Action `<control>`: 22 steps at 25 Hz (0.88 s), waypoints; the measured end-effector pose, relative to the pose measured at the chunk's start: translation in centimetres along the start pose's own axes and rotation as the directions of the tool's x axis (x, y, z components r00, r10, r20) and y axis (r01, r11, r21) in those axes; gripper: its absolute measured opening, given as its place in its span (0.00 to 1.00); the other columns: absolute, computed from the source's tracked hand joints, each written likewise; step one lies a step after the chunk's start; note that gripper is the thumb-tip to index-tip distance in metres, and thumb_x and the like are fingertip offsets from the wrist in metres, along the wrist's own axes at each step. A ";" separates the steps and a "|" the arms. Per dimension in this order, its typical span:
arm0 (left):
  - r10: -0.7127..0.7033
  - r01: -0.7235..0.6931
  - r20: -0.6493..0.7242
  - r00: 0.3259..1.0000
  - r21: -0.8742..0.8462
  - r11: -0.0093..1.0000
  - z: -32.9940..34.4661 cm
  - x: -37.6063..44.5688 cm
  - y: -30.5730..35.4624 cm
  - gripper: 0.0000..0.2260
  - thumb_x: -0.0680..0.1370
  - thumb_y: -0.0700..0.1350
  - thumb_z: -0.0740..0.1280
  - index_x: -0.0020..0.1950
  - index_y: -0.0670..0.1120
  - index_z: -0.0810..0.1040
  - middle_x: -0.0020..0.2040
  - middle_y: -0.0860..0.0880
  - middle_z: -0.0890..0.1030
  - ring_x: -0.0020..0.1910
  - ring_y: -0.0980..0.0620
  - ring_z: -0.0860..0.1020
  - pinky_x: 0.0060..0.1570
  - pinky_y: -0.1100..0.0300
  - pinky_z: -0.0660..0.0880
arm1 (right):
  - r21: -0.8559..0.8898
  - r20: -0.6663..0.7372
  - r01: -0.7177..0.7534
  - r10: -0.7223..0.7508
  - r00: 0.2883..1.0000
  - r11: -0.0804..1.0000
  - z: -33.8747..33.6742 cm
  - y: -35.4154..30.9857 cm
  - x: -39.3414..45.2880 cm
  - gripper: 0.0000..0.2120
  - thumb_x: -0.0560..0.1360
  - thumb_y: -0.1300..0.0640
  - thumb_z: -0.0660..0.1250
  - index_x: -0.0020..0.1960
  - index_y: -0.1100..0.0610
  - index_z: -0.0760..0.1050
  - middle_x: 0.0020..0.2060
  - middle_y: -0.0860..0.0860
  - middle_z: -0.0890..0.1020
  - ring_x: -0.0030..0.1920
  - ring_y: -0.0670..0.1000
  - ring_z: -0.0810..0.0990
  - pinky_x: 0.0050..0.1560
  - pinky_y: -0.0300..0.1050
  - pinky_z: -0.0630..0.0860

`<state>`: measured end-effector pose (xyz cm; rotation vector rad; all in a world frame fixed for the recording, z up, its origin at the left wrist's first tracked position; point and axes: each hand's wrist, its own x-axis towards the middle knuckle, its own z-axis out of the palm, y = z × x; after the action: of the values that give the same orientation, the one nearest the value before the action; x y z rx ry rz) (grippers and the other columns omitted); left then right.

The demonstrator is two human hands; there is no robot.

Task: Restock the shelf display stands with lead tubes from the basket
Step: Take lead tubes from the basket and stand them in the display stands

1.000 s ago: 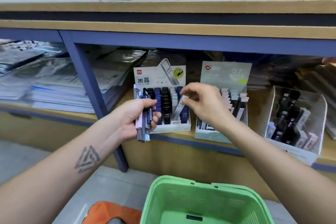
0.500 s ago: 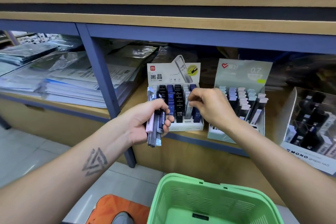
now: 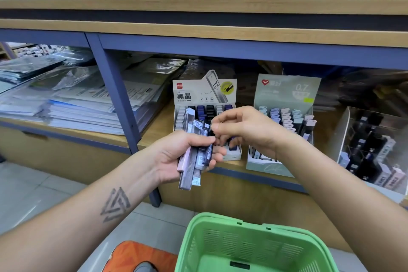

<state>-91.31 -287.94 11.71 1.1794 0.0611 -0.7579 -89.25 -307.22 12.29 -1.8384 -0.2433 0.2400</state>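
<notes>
Lead tubes (image 3: 195, 152) being fanned in the left hand (image 3: 174, 157) grip, right hand (image 3: 247, 132) pinching one to pull for the deli stand (image 3: 205, 99).

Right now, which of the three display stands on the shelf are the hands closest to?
The white stand marked HB 0.5, leftmost of three. Both hands meet in front of it; the pale green stand and clear box sit further right.

A bundle of grey, pink and dark lead tubes (image 3: 194, 157) stands near upright at frame centre before the white display stand (image 3: 205, 95); the green basket (image 3: 247, 247) sits bottom centre.
</notes>
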 end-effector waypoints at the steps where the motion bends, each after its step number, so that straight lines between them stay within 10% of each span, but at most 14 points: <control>1: 0.009 -0.009 0.003 1.000 0.014 1.000 0.1 0.0 0.0 0.09 0.74 0.36 0.68 0.53 0.35 0.80 0.43 0.37 0.83 0.35 0.47 0.83 0.33 0.59 0.81 | 0.024 0.020 -0.032 0.032 0.999 0.999 -0.2 0.2 -0.2 0.10 0.75 0.58 0.75 0.54 0.61 0.82 0.40 0.57 0.85 0.41 0.52 0.82 0.40 0.44 0.74; 6: 0.049 -0.049 0.006 0.999 0.034 0.998 1.4 0.3 0.0 0.08 0.77 0.31 0.65 0.55 0.34 0.79 0.46 0.34 0.84 0.36 0.46 0.84 0.33 0.60 0.81 | 0.130 0.001 -0.125 0.126 0.992 0.984 -0.9 0.8 -0.9 0.10 0.70 0.64 0.78 0.49 0.64 0.84 0.41 0.57 0.84 0.44 0.54 0.81 0.52 0.51 0.76; 14: -0.030 0.028 0.138 0.990 0.010 1.000 5.5 1.4 -0.3 0.09 0.75 0.36 0.67 0.54 0.36 0.77 0.45 0.34 0.83 0.35 0.45 0.84 0.33 0.58 0.82 | 0.391 -0.088 -0.023 0.062 0.994 0.920 -6.7 0.7 -5.4 0.11 0.66 0.68 0.74 0.48 0.62 0.81 0.38 0.58 0.82 0.37 0.52 0.83 0.43 0.41 0.82; 22: 0.084 -0.093 0.074 0.994 0.138 0.986 11.4 4.3 -2.2 0.06 0.75 0.27 0.67 0.48 0.35 0.80 0.40 0.36 0.82 0.27 0.52 0.74 0.29 0.63 0.72 | 0.288 -0.242 0.051 0.021 0.970 0.956 -11.6 2.0 -11.0 0.14 0.70 0.72 0.72 0.55 0.69 0.81 0.43 0.64 0.84 0.43 0.56 0.85 0.48 0.45 0.84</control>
<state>-93.08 -300.17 12.79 1.2808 -0.1027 -0.7325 -96.38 -321.55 13.97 -1.5525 -0.0462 0.0348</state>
